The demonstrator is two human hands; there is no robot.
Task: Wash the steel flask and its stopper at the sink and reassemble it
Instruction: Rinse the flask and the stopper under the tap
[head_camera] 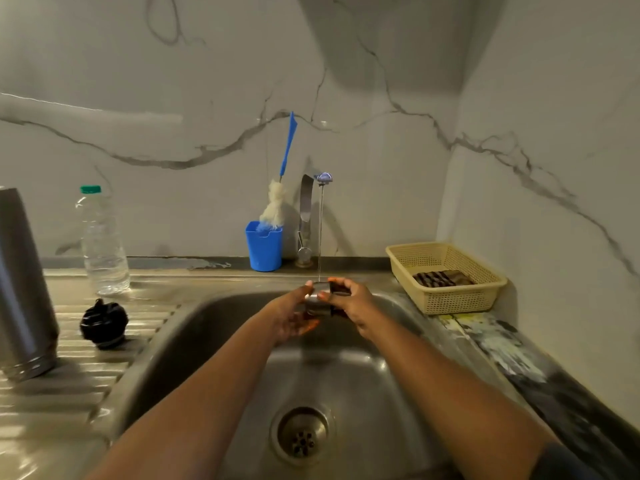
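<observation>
The steel flask (24, 285) stands upside down on the drainboard at the far left, partly cut off by the frame edge. Its black stopper (103, 323) lies on the drainboard to the right of it. Over the sink (207, 327), both hands hold a small steel cap with a black part (322, 292) under a thin stream of water from the tap (306, 216). My left hand (294, 315) cups the cap from below with the thumb on top. My right hand (351, 303) pinches it from the right side.
A clear plastic bottle (103, 240) stands behind the stopper. A blue cup (264, 245) with a blue-handled bottle brush (277, 202) sits left of the tap. A beige basket (446, 299) holding a dark scrubber is at the sink's right. The drain (302, 436) lies below my arms.
</observation>
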